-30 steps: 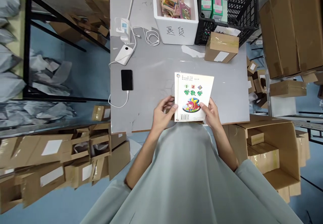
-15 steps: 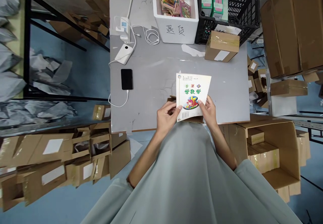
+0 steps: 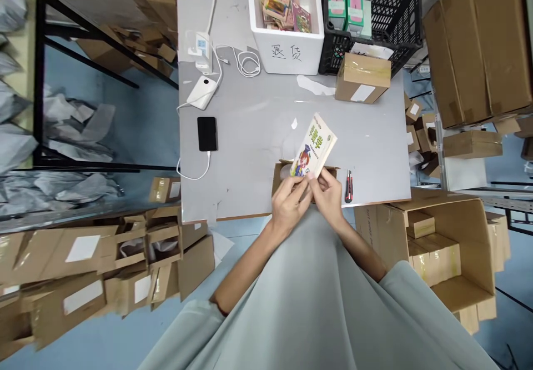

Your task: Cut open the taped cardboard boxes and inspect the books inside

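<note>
A thin children's book (image 3: 313, 146) with green characters and a cartoon figure on its cover is tilted between my two hands. My left hand (image 3: 289, 200) pinches its lower edge from the left. On the lower right corner, the fingers of my right hand (image 3: 328, 192) are closed. Beneath the book, at the table's front edge, sits an open cardboard box (image 3: 278, 178), mostly covered by the book and hands; its contents are hardly visible. A red and black utility knife (image 3: 348, 186) lies just right of my right hand.
On the grey table (image 3: 250, 131) are a phone (image 3: 207, 134) on a cable, a white power bank (image 3: 202, 92) and a power strip (image 3: 204, 53). Behind stand a white bin (image 3: 287, 53) of small items, a black crate (image 3: 391, 9) and a closed carton (image 3: 363, 78). Cartons flank the table.
The book has been turned from its back cover to its front and tilted. Both hands have drawn together at its lower end. The box and knife now show more.
</note>
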Demonstrator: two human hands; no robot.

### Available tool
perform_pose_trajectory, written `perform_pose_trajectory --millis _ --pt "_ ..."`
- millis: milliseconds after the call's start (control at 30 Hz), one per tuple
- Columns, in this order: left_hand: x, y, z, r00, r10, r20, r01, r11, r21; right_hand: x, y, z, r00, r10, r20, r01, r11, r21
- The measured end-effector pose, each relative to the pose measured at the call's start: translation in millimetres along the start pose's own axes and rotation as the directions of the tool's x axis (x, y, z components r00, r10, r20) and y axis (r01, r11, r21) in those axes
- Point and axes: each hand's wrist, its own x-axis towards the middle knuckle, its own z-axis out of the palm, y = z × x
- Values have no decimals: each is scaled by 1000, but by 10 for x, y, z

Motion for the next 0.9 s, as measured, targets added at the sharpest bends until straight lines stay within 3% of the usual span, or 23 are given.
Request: perform_pose_trajectory --millis 67,133,267,333,433,500,633,800,900 --pt "19 0 -27 999 1 48 1 999 -36 63 2 -77 1000 1 17 -2 1000 28" --pt "81 -57 -122 996 -83 43 85 994 -63 111 -16 -193 998 17 66 -21 998 58" --pt "261 -323 -399 927 -354 -125 337 931 -141 120 -101 -438 978 80 194 -97 992 80" --pt "323 -436 -489 885 -465 13 448 846 -288 108 -132 -520 969 90 231 -109 991 71" --pt "342 -467 -508 810 -514 284 586 688 -428 116 -120 -567 966 86 243 -104 993 62" --pt "324 -412 -470 800 -530 281 599 676 -429 136 -81 -565 968 80 237 -93 995 44" --pt "291 -285 -388 829 -547 121 547 743 -385 178 1 -562 979 63 193 -64 998 -2" --pt "309 -234 -356 831 -536 153 546 729 -413 209 83 -613 984 39 174 -31 998 -47" --pt "334 -194 -337 851 -515 101 510 765 -393 199 119 -597 997 -75 -21 71 983 -167"
